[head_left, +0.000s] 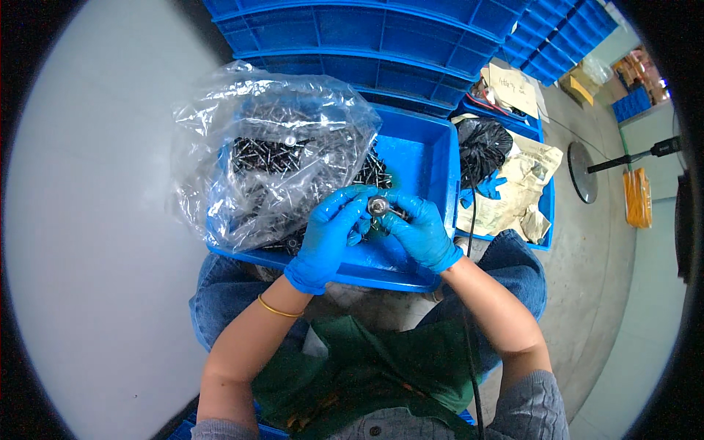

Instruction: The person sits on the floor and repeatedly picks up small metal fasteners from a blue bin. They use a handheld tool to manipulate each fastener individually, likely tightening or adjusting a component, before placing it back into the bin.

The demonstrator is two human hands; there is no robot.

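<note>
Both my hands wear blue gloves and meet over the front of a blue plastic tub (422,147). Between their fingertips is a small metal part with a round, shiny end (378,206), facing up. My left hand (326,238) pinches it from the left, its other fingers curled under. My right hand (424,233) closes on it from the right with thumb and forefinger; a thin bit of metal shows there. Many dark, slim metal pieces like bolts or pins (268,156) fill the tub's left side, partly inside and under a clear plastic bag (253,202).
Stacked blue crates (359,29) rise behind the tub. To the right, another blue crate holds brown paper (513,198), a black plastic bag (482,147) and a blue glove (488,188). A black cable (471,323) hangs down before me. A round stand base (581,172) is on the floor.
</note>
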